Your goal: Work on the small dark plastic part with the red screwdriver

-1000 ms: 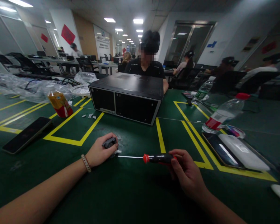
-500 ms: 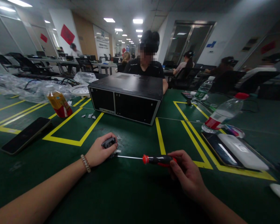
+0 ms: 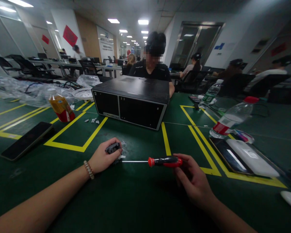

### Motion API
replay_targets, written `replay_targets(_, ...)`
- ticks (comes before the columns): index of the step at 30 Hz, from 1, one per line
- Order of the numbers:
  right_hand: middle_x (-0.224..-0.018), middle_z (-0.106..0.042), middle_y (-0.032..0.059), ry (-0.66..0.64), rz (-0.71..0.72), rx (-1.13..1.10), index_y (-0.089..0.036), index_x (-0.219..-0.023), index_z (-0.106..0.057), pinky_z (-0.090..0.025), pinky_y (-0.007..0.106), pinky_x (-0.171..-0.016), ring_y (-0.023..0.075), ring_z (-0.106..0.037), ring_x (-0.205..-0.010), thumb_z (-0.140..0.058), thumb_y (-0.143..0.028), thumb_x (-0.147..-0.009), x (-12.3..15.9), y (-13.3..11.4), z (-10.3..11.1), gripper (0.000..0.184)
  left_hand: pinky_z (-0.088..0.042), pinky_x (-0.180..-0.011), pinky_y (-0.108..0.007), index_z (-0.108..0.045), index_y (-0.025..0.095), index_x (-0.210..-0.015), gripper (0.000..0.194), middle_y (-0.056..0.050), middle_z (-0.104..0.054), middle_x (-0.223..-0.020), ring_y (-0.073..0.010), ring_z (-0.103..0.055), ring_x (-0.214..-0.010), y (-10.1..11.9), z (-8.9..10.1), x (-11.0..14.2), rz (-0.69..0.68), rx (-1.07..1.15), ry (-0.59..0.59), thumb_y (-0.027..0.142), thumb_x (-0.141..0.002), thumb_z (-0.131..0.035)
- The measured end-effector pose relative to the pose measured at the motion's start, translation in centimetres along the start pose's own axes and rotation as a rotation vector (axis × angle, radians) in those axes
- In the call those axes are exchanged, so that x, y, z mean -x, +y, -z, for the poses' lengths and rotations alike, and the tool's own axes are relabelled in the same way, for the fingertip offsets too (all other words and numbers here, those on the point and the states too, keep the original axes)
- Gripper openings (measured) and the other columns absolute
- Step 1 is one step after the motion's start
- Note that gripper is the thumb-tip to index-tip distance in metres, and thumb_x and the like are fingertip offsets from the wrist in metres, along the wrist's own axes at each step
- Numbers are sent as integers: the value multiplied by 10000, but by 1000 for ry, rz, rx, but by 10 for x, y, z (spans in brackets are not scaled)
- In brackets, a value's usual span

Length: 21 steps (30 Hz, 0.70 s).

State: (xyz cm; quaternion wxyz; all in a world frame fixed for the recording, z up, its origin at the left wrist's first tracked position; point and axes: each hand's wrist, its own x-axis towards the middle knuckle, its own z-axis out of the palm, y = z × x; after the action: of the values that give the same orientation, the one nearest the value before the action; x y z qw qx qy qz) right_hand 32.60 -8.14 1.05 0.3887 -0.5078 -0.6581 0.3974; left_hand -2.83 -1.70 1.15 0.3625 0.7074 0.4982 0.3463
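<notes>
Left hand [image 3: 103,157]: grip clamped on small dark part [image 3: 113,148], at green worktop [image 3: 140,200], near side of black case [image 3: 132,102]. Right hand [image 3: 196,179]: grip closed, fingertips around handle end of red-black screwdriver [image 3: 163,161]. Shaft roughly level, points at part; tip contact can't tell.

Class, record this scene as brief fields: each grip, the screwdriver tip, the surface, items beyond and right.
Left grip: around a small dark part
Right grip: at the handle end of a red-and-black screwdriver
Tip: hidden at the dark part
Surface: green tabletop, yellow tape
Beyond: large black case
Right: red-capped bottle
</notes>
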Motion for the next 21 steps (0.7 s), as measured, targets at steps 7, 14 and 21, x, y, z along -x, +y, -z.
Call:
replay_targets(7, -699, -612, -16, 7, -2, -16, -235, -1021, -581, -486, 257, -472, 154, -589, -537, -556, -553, -1016, -1, -1, 0, 319, -519, -673, -304, -616, 199, -978, 132, -19, -650, -886, -186, -630, -753, -1, 1, 0, 9, 20, -13, 310, -908, -627)
replay_targets(14, -572, -575, -37, -4, 56, 24, -240, -808, -578, -433, 256, -430, 150, -546, -466, -544, -634, -984, -2, -2, 1, 433, -509, -669, -299, -623, 195, -964, 119, -19, -649, -870, -180, -623, -740, -1, 0, -1, -5, 9, 2, 297, -902, -622)
replay_targets(21, -769, -662, 4, 29, 17, 35, -232, -1141, -605, -522, 279, -486, 166, -616, -559, -607, -476, -1001, -4, -2, -1, 281, -502, -697, -312, -618, 191, -966, 129, -21, -645, -879, -188, -622, -764, -1, 1, -1, -12, -9, -9, 303, -901, -618)
